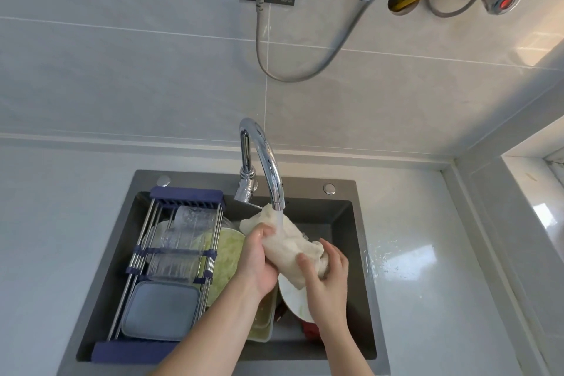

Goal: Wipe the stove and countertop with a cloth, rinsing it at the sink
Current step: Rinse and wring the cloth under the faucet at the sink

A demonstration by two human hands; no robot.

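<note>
Two hands wring a pale cloth (290, 246) under water running from a chrome faucet (265, 159) over a dark sink (360, 223): left hand (259, 265) and right hand (328, 278) each curl around an end. Glasses sit in a drying rack (171, 256) alongside.

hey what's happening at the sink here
A person is rinsing a pale cloth under the running faucet, over the dark sink. The left hand grips one end and the right hand grips the other, with the water stream landing on the cloth between them. A rack across the sink's left side holds glasses and a grey lidded container, and dirty dishes sit in the basin below the hands.
</note>
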